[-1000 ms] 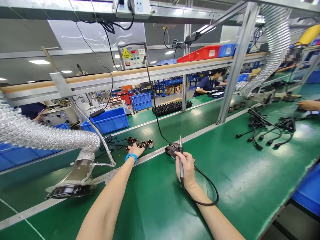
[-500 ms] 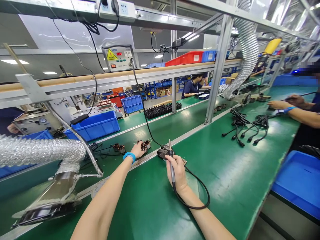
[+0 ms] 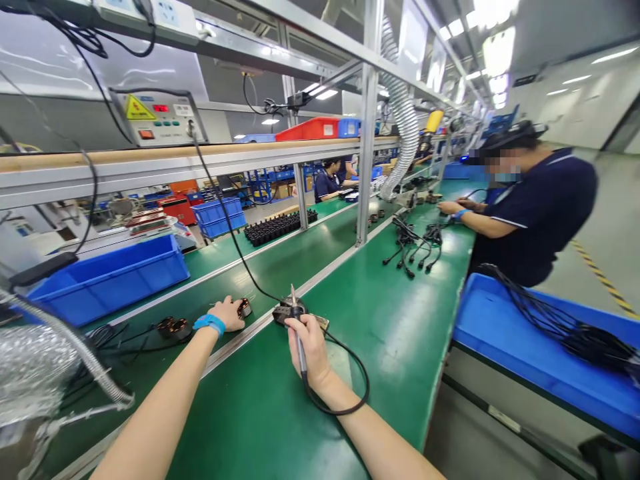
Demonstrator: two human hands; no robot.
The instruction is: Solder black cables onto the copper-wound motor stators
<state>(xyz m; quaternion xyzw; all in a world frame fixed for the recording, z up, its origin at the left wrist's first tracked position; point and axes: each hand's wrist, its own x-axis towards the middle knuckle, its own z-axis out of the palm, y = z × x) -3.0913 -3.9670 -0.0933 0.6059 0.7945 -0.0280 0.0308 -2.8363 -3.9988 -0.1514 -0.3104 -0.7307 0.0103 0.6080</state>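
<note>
Right hand (image 3: 311,347) grips soldering iron (image 3: 301,355); left hand (image 3: 227,315) at coil (image 3: 245,308), grasp unclear. Likely dense, fragile; best held by its sides.

Black bunched cables (image 3: 411,241) lie on the flat green bench (image 3: 385,353), right of the slim grey metal soldering iron (image 3: 301,351); round copper-wound coils (image 3: 175,328) lie left of it, before a long blue plastic bin (image 3: 113,279).

Free passage: the green bench surface (image 3: 385,320), open from the right hand (image 3: 313,350) to the black cables (image 3: 411,243). Obstacles — metal post (image 3: 367,160) at the far edge; cord (image 3: 231,230) descending between the hands; blue bin (image 3: 110,273) beyond the left hand (image 3: 227,315).
</note>
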